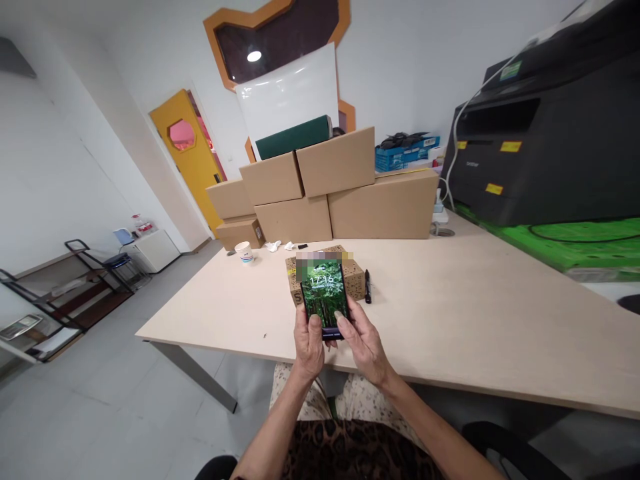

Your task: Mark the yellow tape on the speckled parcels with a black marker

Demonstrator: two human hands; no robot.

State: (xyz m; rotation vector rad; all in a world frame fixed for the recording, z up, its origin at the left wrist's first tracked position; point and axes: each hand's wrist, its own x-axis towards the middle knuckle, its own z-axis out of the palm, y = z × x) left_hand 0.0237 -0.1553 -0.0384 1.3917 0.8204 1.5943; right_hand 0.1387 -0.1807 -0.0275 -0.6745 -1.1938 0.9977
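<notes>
A smartphone is held upright between both hands, its lit screen showing 17:16 over a green forest picture. My left hand grips its lower left side, thumb at the screen's bottom edge. On the lower right, my right hand is closed round the phone with its thumb over the glass. Behind the phone stands a small brown speckled cardboard box, partly hidden by it. A black marker-like pen lies just right of that box. The phone's top is blurred out.
Stacked cardboard boxes line the table's back, with a dark green box on top. A paper cup and crumpled tissues sit before them. A large black printer stands at right, a cart at left.
</notes>
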